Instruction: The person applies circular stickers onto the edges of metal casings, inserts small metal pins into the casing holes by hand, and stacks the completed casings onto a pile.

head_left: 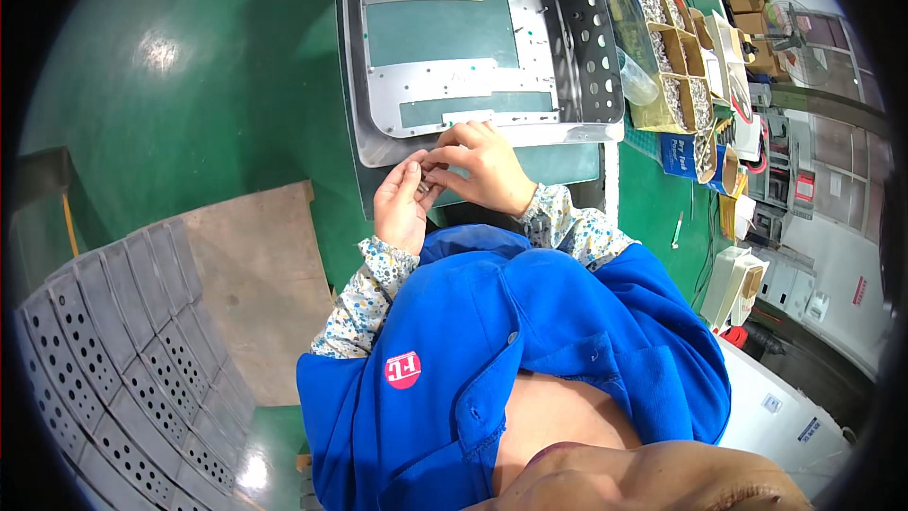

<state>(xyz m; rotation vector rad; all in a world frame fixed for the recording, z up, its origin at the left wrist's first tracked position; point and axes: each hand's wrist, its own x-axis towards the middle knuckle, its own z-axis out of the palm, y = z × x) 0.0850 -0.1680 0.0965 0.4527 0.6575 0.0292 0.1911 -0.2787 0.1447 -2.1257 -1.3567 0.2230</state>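
My left hand and my right hand meet at the near edge of a grey sheet-metal housing. Between the fingertips of both hands is a small shiny metal piece, too small and too covered to name; the fingers of each hand are closed around it. The housing lies open side up, with a rounded rim, rectangular cut-outs in its floor, several upright studs, and a right wall pierced by round holes. It rests on a green-topped table.
Right of the housing stand divided yellow bins of small metal hardware, beside a clear plastic bottle and a blue box. Perforated grey metal panels stand at the lower left next to a wooden board. A fan is farther right.
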